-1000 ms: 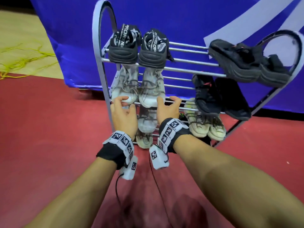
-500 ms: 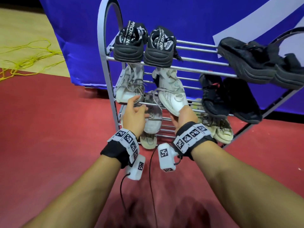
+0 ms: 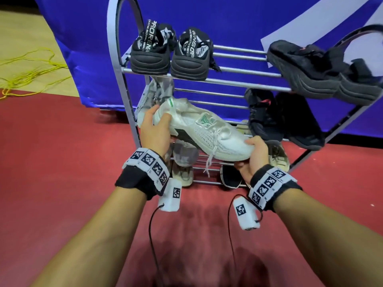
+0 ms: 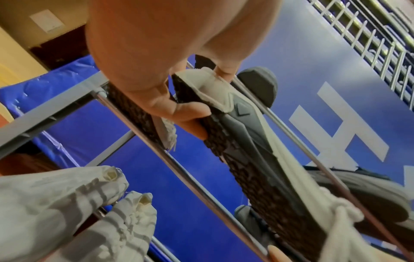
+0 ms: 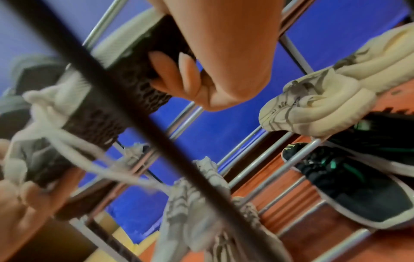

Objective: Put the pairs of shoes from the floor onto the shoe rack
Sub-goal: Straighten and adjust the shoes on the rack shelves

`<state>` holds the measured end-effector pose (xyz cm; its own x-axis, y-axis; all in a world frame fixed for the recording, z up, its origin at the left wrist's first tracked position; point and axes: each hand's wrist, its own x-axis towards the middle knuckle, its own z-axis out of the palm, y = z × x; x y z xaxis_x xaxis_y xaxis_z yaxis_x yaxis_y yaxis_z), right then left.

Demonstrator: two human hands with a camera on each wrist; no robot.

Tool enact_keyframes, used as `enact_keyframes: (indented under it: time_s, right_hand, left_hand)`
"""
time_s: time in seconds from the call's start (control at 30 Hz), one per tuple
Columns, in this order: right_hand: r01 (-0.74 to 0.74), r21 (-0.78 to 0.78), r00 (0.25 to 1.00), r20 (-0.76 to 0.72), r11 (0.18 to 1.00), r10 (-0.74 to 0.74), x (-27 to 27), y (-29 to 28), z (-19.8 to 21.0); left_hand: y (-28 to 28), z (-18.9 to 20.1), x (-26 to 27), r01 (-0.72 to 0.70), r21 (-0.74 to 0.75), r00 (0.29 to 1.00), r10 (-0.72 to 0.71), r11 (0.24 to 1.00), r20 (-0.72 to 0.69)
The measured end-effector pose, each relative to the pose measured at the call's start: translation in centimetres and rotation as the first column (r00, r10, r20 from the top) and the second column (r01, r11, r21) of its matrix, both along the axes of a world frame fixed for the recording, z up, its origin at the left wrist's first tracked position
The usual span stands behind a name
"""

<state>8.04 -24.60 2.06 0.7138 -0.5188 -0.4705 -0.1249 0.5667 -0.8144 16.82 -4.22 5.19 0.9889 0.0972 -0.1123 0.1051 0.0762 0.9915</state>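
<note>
A person crouched before a shoe rack [image 3: 116, 65], one white sneaker [image 3: 204, 131] held crosswise in both hands in front of the middle shelf. The step in hand appears to be the seating or re-seating of this sneaker beside its mate [image 3: 153, 98], which leans on the middle shelf at the far left; the next move would call for turning the shoe so that its length runs front to back and lowering its sole onto the rails [image 4: 183, 168] without catching the loose lace [image 3: 209, 164] that hangs below it. At left, the left hand [image 3: 154, 132] is closed round the heel, thumb over the collar and, as the left wrist view shows, fingers [image 4: 190, 115] curled under onto the dark tread. At centre, the sneaker lies tilted, heel higher at left and toe lower at right, apart from the rails. At right, the right hand [image 3: 251, 156] cups the toe from beneath, thumb on top and fingertips [image 5: 170, 70] pressed into the sole. Black pairs occupy the top shelf [image 3: 238, 69] and the right of the middle shelf; pale shoes sit lower down.
</note>
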Motion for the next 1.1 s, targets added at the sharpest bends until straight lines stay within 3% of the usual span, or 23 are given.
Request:
enact_keyframes:
  time_s: [0.17, 0.37, 0.47, 0.67, 0.83, 0.93, 1.0, 1.1]
  right_hand:
    - [0.01, -0.006, 0.993, 0.117, 1.0, -0.009, 1.1, 2.0, 1.5]
    - [-0.193, -0.282, 0.975, 0.052, 0.94, 0.216, 2.4, 6.1, 2.4]
    - [-0.307, -0.423, 0.944, -0.023, 0.852, 0.329, 3.3, 8.2, 1.7]
    - [-0.182, -0.691, 0.981, -0.08, 0.699, 0.177, 3.4, 7.7, 0.6]
    - [-0.137, -0.79, 0.987, -0.06, 0.598, 0.147, 4.5, 5.8, 0.8]
    - [-0.117, -0.802, 0.993, -0.079, 0.586, 0.089, 6.0, 4.2, 1.8]
    - [-0.179, -0.838, 0.983, -0.176, 0.515, 0.055, 6.6, 3.3, 2.2]
    - [-0.251, -0.875, 0.958, -0.286, 0.415, -0.024, 6.4, 2.6, 2.5]
  left_hand:
    - [0.0, 0.9, -0.6, -0.047, -0.281, 0.995, 0.021, 0.959, -0.094]
    - [-1.5, 1.0, -2.6, -0.137, -0.549, 0.981, 0.036, 0.824, -0.189]
    - [-2.7, 0.7, -3.3, -0.128, -0.621, 0.977, -0.01, 0.774, -0.214]
    - [-4.2, -0.5, -4.7, 0.039, -0.511, 0.97, -0.156, 0.858, -0.187]
    - [-4.3, -1.6, -4.1, 0.135, -0.412, 0.955, -0.229, 0.901, -0.188]
    - [-4.1, -1.9, -3.7, 0.101, -0.278, 0.98, -0.144, 0.955, -0.136]
    - [-3.5, -2.6, -3.2, 0.024, -0.1, 0.997, -0.031, 0.995, -0.065]
    - [-1.9, -3.5, -3.0, 0.022, 0.158, 0.999, -0.028, 0.987, 0.035]
